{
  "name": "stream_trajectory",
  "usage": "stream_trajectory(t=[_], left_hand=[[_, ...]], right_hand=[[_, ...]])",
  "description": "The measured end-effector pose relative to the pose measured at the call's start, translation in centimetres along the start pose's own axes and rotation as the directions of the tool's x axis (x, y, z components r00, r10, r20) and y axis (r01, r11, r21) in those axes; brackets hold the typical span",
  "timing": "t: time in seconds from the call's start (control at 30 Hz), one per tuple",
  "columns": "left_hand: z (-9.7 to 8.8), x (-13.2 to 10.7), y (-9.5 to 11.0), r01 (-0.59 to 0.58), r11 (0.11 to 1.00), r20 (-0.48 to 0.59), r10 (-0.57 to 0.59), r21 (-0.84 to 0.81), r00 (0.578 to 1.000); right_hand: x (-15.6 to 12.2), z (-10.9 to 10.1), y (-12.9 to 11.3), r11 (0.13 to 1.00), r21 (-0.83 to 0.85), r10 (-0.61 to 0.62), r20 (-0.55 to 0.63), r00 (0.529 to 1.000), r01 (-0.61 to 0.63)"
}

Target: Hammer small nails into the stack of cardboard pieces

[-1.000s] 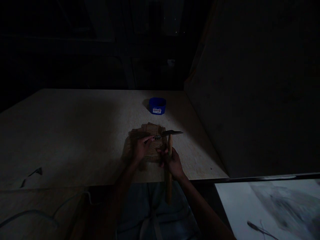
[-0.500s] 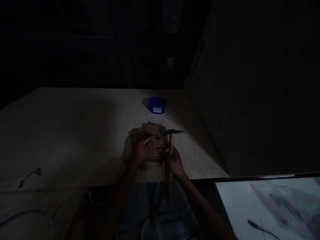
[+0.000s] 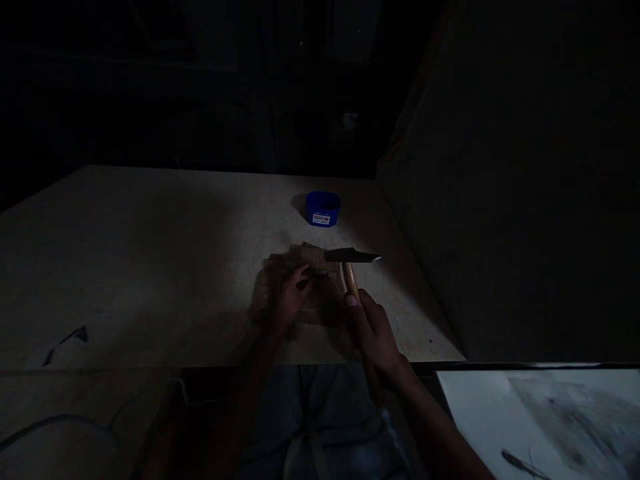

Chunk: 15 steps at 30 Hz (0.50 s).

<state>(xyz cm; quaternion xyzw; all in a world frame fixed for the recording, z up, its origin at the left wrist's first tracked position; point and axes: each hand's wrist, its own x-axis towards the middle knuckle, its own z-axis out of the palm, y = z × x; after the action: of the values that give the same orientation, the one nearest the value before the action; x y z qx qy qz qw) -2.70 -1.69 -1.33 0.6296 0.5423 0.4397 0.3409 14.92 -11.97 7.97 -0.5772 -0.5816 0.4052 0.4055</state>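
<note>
The scene is very dark. My right hand [image 3: 374,330] is wrapped round the wooden handle of a hammer [image 3: 351,261], whose dark metal head hangs just above a brown woven piece [image 3: 310,287] lying on the table. My left hand [image 3: 289,297] rests on that piece with its fingers pinched on a small dark thing, too small to name, right beside the hammer head.
A blue round tub [image 3: 323,209] with a label stands farther back on the pale table [image 3: 150,267]. A large dark board [image 3: 500,200] leans at the right. A white sheet [image 3: 540,420] lies at the lower right. A cable [image 3: 65,420] runs at the lower left.
My right hand has slid down the handle and tilted the hammer, so its head sits slightly higher and to the right. The left hand stays pinched on the brown piece.
</note>
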Motion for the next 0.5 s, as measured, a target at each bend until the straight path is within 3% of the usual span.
stream_trajectory(t=[0.13, 0.37, 0.5], left_hand=[[0.2, 0.0, -0.1, 0.017, 1.000, -0.008, -0.017, -0.010, 1.000], [0.3, 0.1, 0.2, 0.049, 0.998, 0.010, -0.049, -0.050, 0.999], [0.3, 0.1, 0.1, 0.062, 0.997, 0.002, -0.062, -0.037, 0.998]], right_hand=[[0.8, -0.1, -0.5, 0.984, -0.171, -0.036, 0.056, 0.998, 0.045], [1.3, -0.1, -0.6, 0.965, -0.251, -0.055, 0.086, 0.995, 0.075], [2.1, 0.4, -0.1, 0.938, -0.346, 0.024, 0.147, 0.989, 0.029]])
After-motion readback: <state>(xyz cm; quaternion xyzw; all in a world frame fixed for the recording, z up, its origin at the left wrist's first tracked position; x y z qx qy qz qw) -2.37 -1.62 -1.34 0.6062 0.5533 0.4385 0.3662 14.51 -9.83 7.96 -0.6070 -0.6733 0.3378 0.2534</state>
